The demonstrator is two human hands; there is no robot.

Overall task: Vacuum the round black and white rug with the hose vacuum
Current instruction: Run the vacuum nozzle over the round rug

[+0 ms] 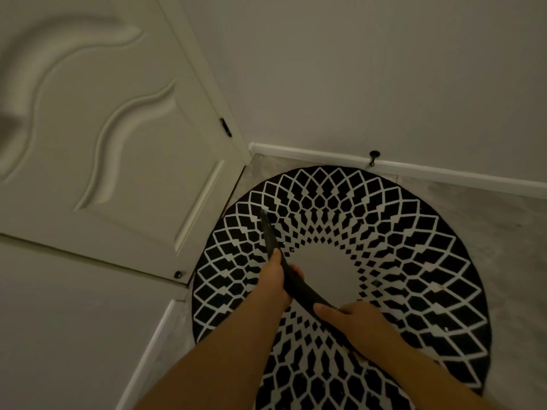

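Observation:
A round black and white rug (384,238) with a diamond pattern and a pale centre lies on the grey floor below me. A dark vacuum nozzle (269,235) slants across its left half, its narrow tip resting on the rug's upper left part. My left hand (276,281) grips the nozzle partway down, thumb along the top. My right hand (352,321) holds the lower end of the tube near my body. The hose behind my right hand is hidden.
A cream panelled door (112,137) stands at the left, close to the rug's edge. White baseboard (414,168) runs along the far wall with a small black doorstop (373,157). Another wall and baseboard (154,344) border the rug at lower left.

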